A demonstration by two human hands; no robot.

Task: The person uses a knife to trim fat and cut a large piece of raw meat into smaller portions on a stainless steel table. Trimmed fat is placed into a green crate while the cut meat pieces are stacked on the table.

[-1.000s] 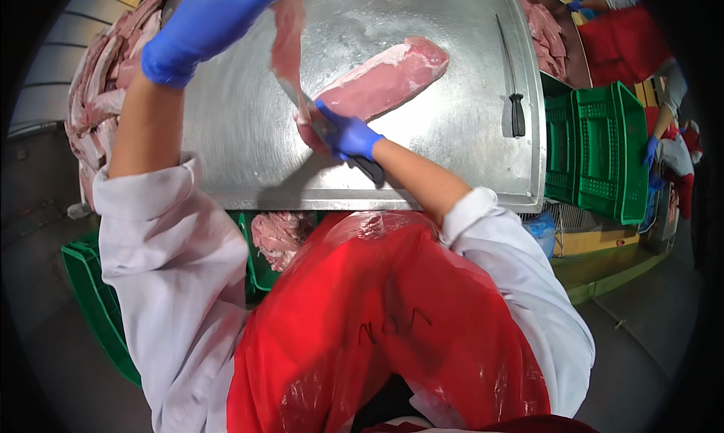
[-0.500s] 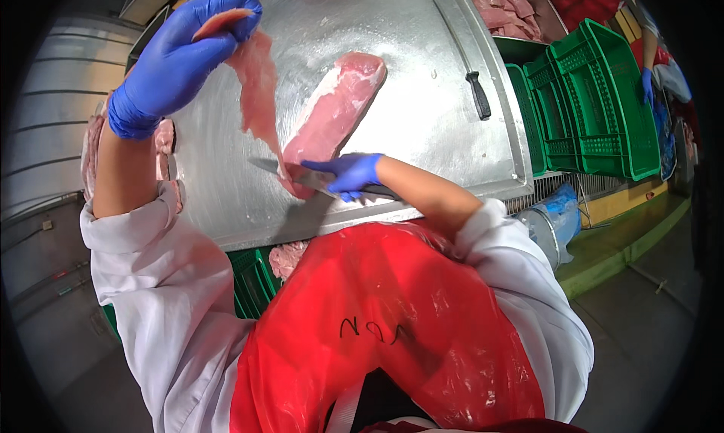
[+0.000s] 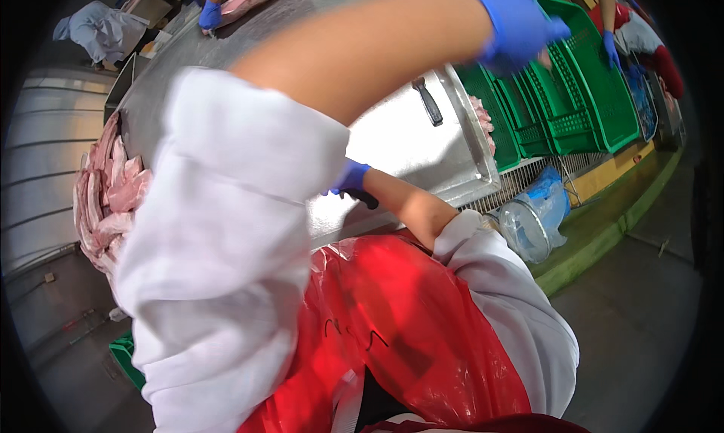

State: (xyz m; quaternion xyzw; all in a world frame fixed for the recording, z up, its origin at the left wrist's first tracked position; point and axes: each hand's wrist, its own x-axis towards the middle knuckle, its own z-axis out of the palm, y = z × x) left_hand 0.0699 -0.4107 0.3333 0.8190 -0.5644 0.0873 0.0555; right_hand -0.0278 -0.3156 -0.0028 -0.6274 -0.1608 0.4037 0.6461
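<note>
Reaching across to green crates (image 3: pixel 573 94) right of steel table (image 3: pixel 407 143): left hand (image 3: pixel 516 22), closed on something unclear. Right hand (image 3: pixel 348 178) gripping black knife handle (image 3: pixel 363 198) at table's near edge; blade hidden, risking unseen cut

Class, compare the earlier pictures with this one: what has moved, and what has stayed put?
The left hand swung from over the steel table rightward to the green crates; its meat strip is no longer clearly visible. The right hand still grips the black-handled knife on the table.
</note>
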